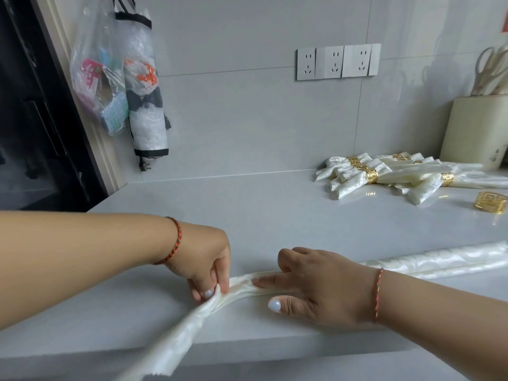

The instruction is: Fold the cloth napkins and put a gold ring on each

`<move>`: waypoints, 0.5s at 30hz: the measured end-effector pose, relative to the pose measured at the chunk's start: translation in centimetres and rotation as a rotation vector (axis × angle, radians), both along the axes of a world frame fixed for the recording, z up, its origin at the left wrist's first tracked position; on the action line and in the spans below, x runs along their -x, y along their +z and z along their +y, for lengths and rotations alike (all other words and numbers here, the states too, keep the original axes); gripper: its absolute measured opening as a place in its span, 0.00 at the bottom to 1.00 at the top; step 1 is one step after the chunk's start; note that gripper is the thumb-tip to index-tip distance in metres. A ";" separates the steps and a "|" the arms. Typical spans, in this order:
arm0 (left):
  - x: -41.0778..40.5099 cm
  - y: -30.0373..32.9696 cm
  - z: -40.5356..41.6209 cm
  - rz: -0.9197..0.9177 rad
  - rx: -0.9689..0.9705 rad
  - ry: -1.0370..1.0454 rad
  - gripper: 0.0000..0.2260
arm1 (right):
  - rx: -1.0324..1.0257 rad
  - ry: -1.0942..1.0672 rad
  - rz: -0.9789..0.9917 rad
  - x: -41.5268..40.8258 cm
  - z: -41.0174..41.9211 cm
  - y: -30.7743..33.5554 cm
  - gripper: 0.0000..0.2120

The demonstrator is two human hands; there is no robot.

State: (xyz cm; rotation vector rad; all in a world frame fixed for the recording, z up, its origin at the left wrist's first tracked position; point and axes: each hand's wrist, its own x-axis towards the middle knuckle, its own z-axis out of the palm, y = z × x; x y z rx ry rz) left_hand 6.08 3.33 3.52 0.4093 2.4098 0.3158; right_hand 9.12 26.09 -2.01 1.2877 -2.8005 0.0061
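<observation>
Two hands worked one cream napkin [439, 264] lying along the counter's [275, 213] front edge: the left hand [204, 266] pinched its end, which hung over the edge, while the right hand [316, 281] pressed it flat with straight fingers. Ringed napkins [384, 174] and a loose gold ring [490, 202] lay near the back right corner.

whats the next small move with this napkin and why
Probably fold the end pinched by the left hand back over the strip: the right hand pins the napkin flat on the counter, yet that end hangs over the edge. The loose gold ring can wait.
</observation>
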 end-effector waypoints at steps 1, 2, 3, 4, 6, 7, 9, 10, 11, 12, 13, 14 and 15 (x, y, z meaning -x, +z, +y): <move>0.0 -0.2 -0.1 0.027 -0.006 -0.011 0.08 | 0.010 -0.013 -0.040 0.1 0.0 0.2 0.33; -0.1 -0.3 -0.2 0.041 -0.010 -0.022 0.04 | 0.024 -0.023 -0.090 0.2 -0.1 0.5 0.31; -0.1 -0.4 -0.4 0.059 -0.008 -0.051 0.02 | 0.029 -0.033 -0.146 0.3 -0.1 0.9 0.31; -0.1 -0.2 -0.5 0.097 0.002 -0.094 0.03 | 0.032 -0.039 -0.203 0.5 0.0 1.4 0.32; 0.2 -0.1 -0.8 0.196 -0.021 -0.172 0.06 | 0.070 -0.069 -0.334 0.9 0.2 2.7 0.33; 0.2 -0.2 -0.9 0.229 -0.086 -0.184 0.07 | 0.111 -0.102 -0.410 1.0 0.3 3.3 0.33; 0.1 -0.6 -0.6 0.240 -0.311 -0.151 0.07 | 0.188 -0.158 -0.551 1.6 0.4 4.3 0.30; 0.1 -0.9 -0.3 0.220 -0.447 -0.111 0.06 | 0.214 -0.173 -0.611 1.7 0.4 4.7 0.27; 0.2 -1.4 0.3 0.195 -0.587 -0.055 0.06 | 0.225 -0.185 -0.652 2.0 0.4 4.9 0.23; 0.5 -2.0 0.9 0.171 -0.718 0.003 0.06 | 0.225 -0.194 -0.672 2.2 0.4 5.1 0.18; 0.8 -2.7 1.5 0.163 -0.825 0.056 0.06 | 0.214 -0.209 -0.667 2.5 0.5 5.3 0.15; 1.0 -3.0 2.4 0.167 -0.905 0.096 0.06 | 0.199 -0.227 -0.651 2.8 0.6 5.3 0.14; 1.2 -3.4 3.3 0.168 -0.968 0.126 0.07 | 0.178 -0.246 -0.623 3.1 0.8 5.3 0.14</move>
